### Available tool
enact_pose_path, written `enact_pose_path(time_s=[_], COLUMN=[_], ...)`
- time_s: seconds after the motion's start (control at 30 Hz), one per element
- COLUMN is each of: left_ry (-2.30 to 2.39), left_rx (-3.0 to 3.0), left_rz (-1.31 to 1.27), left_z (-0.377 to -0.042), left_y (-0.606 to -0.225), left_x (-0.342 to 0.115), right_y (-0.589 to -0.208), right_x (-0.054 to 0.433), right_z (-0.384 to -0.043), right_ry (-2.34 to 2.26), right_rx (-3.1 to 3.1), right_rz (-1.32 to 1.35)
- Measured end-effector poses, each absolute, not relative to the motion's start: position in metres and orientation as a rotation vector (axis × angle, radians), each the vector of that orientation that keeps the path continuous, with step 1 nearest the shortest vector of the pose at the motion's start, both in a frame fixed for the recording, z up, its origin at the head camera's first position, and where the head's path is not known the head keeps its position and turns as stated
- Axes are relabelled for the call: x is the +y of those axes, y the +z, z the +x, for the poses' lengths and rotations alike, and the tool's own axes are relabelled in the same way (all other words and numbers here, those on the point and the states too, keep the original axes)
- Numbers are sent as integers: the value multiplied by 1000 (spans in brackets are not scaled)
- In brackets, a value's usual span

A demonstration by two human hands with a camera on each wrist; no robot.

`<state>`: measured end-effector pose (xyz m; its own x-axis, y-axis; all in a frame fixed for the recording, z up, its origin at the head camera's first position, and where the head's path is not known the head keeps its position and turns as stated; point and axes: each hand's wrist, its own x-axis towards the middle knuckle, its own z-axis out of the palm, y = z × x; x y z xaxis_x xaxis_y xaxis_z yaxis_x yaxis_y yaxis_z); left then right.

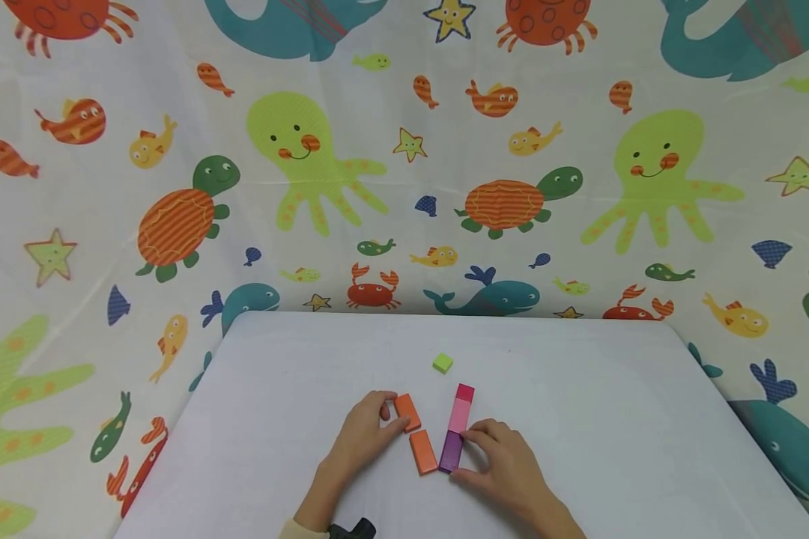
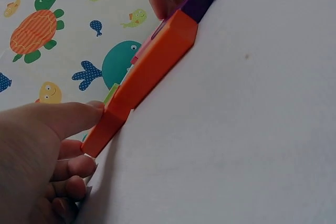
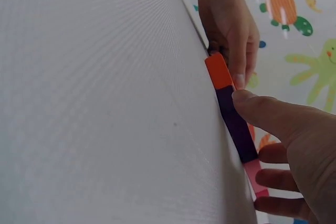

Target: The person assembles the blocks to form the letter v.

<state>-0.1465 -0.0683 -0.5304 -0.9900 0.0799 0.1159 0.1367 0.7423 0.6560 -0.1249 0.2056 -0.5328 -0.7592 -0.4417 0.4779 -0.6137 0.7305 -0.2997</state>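
Note:
In the head view, my left hand [image 1: 359,438] pinches the far orange block [image 1: 407,412] between thumb and forefinger. A second orange block [image 1: 423,452] lies just nearer, its end close to the purple block's. My right hand [image 1: 512,470] has thumb and forefinger at the two ends of the purple block [image 1: 451,451]. Beyond the purple block, in one line, come a pink block [image 1: 460,415] and a magenta cube [image 1: 466,392]. Together the two rows form a V, narrow end towards me. The right wrist view shows my right thumb on the purple block [image 3: 236,124].
A lime green block [image 1: 443,363] lies alone past the V's open end. Everything rests on a white table [image 1: 276,389], with a sea-animal patterned cloth [image 1: 391,180] hanging behind and around it. A black device [image 1: 353,530] is at my left wrist.

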Motion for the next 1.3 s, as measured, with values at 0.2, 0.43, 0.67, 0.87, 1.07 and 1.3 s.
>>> enact_pose_path(time_s=[0.2, 0.43, 0.67, 0.87, 1.07, 1.3], left_ry=[-1082, -1065, -1036, -1016, -1013, -1021], left_rx=[-2843, -2832, -2839, -2846, -2818, -2805], left_rz=[-176, -197, -211, -221, -236, -246], left_z=[-146, -146, -146, -145, -146, -145], left_y=[-531, -531, -532, -531, -533, -533], left_x=[-67, -66, -65, -65, -64, -64], right_y=[-533, -532, -531, -531, -532, -534], right_x=[206, 206, 206, 205, 206, 206], right_z=[-125, -125, -126, -126, -126, -126], right_ry=[609, 593, 580, 576, 575, 582], right_rx=[-2562, -2603, -2607, -2611, -2618, -2588], right_rz=[815, 807, 806, 807, 799, 806])
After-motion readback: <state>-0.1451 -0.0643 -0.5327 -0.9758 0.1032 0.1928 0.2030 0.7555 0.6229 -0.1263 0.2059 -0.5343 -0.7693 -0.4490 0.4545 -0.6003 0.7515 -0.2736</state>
